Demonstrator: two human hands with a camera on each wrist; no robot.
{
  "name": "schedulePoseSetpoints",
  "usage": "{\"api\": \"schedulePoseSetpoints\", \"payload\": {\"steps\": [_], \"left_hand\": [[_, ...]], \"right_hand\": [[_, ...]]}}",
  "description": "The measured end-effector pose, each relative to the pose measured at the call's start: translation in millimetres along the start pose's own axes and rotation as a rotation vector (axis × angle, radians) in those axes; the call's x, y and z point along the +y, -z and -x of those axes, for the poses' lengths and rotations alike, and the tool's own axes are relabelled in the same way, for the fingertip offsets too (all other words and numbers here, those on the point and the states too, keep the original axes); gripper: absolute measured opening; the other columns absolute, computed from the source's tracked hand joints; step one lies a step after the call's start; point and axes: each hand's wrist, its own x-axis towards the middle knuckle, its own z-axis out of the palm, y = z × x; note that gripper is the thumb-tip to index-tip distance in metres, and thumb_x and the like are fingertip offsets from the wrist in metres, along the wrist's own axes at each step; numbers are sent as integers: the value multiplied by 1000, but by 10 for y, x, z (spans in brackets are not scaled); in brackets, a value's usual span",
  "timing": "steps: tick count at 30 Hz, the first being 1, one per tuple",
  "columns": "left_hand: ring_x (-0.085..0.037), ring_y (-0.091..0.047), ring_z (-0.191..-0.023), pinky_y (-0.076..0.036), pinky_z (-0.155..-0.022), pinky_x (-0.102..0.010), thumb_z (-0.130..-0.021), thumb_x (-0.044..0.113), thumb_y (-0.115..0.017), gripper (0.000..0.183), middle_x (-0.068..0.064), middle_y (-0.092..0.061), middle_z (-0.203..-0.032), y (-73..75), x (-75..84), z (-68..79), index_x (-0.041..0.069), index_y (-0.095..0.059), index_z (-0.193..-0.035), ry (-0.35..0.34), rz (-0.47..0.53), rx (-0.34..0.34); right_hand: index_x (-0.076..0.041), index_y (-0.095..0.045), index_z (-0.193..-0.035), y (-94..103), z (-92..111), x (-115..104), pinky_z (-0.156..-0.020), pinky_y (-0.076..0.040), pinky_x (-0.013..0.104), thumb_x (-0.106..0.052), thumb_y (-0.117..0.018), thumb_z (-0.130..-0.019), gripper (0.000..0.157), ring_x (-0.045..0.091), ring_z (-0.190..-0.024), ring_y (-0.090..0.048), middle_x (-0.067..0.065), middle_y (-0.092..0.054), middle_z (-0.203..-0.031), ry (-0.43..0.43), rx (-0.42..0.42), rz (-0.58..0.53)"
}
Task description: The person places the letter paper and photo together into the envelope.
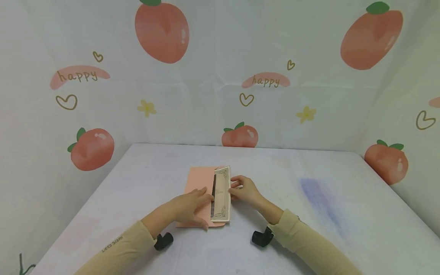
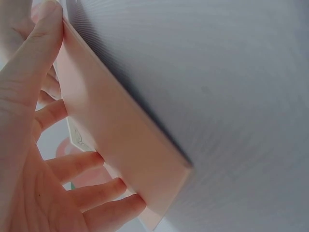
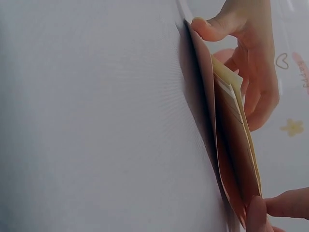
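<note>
A pink paper envelope [image 1: 201,177] lies on the table, with a cream card [image 1: 221,196] bearing dark scrollwork corners along its right side. Between pink paper and card runs a narrow dark gap. My left hand [image 1: 192,206] rests on the envelope, its fingers spread and fairly straight; in the left wrist view the thumb lies at one edge of the pink paper [image 2: 116,121]. At the card's right edge my right hand [image 1: 245,189] pinches with thumb and finger. In the right wrist view, the layers stand apart at the side and the card [image 3: 229,79] shows above the pink paper.
The white table [image 1: 154,164] carries a blue-purple smudge [image 1: 321,202] to the right. A printed cloth wall [image 1: 213,107] with fruit and hearts rises behind and at both sides. Black wrist-worn devices [image 1: 262,237] hang under both sleeves.
</note>
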Motion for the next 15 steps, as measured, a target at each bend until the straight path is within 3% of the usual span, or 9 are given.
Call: {"api": "schedulePoseSetpoints", "payload": {"steps": [15], "left_hand": [[-50, -35, -132, -42, -98, -58, -68, 61, -71, 76, -21, -31, -150, -1, 8, -9, 24, -43, -129, 14, -8, -6]], "right_hand": [[12, -50, -119, -49, 4, -11, -60, -57, 28, 4, -61, -81, 41, 9, -66, -61, 17, -60, -93, 21, -41, 1]]}}
